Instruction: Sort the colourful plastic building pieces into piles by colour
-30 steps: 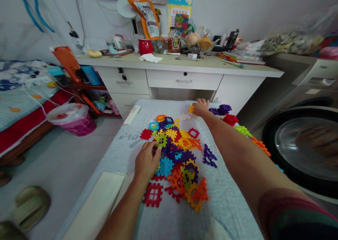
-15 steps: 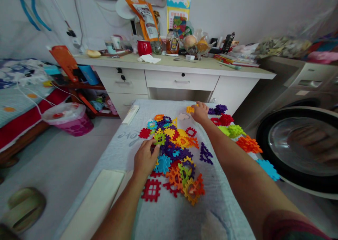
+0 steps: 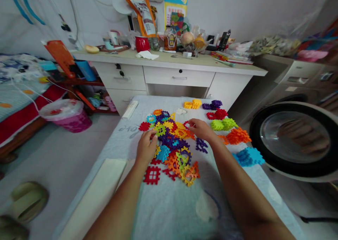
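Observation:
A heap of interlocking plastic pieces (image 3: 169, 139) in several colours lies on the cloth-covered table. At its left side is my left hand (image 3: 146, 145), fingers curled, thumb and forefinger closed at the edge of a green square piece (image 3: 160, 129). My right hand (image 3: 200, 129) reaches over the heap's right side, its fingertips pinched on a red square piece (image 3: 186, 123) that they partly cover. Just below that hand lies a purple triangular piece (image 3: 201, 145). A red window-like square (image 3: 152, 175) rests at the near edge of the heap.
Piles sorted by colour run down the right: yellow (image 3: 192, 104), purple (image 3: 212, 104), red (image 3: 217, 114), green (image 3: 224, 124), orange (image 3: 238, 136) and blue (image 3: 249, 156). A white desk (image 3: 182, 72) stands behind, a washing machine (image 3: 293, 137) with its door open at right.
My right hand has come back from the far yellow pile to the heap and now pinches the red square piece. My left hand stays by the green piece. The view has shifted slightly.

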Demonstrator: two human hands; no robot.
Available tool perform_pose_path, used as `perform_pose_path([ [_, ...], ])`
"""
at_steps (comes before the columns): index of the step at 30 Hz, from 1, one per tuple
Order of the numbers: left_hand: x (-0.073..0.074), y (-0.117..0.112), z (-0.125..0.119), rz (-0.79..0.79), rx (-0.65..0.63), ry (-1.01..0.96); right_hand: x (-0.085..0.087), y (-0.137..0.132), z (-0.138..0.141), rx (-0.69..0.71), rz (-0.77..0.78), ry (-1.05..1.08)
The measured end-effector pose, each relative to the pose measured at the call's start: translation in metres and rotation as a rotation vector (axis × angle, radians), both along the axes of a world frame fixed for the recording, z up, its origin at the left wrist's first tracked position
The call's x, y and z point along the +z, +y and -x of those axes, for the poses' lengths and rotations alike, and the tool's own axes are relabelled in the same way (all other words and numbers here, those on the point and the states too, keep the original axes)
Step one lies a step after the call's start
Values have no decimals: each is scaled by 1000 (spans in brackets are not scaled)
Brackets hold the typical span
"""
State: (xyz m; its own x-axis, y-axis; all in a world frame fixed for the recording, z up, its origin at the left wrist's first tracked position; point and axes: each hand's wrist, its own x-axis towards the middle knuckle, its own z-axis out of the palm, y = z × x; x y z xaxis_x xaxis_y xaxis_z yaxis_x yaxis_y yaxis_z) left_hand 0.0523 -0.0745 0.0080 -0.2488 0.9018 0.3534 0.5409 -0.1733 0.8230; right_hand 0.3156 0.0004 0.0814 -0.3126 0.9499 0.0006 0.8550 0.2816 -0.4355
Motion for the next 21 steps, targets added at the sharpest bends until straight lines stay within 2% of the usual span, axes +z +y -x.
perform_pose_path([
  [5, -6, 4, 1, 3, -6, -200, -2, -34, 10, 179, -46, 0],
  [9, -5, 4, 1, 28, -7, -351, -9, -51, 15, 211, -7, -19],
  [13, -1, 2, 0, 45, -16, -488, -24, -65, 21, 231, -55, 90],
  [21, 2, -2, -3, 64, -45, -534, -40, -73, 34, 353, -147, 190],
])
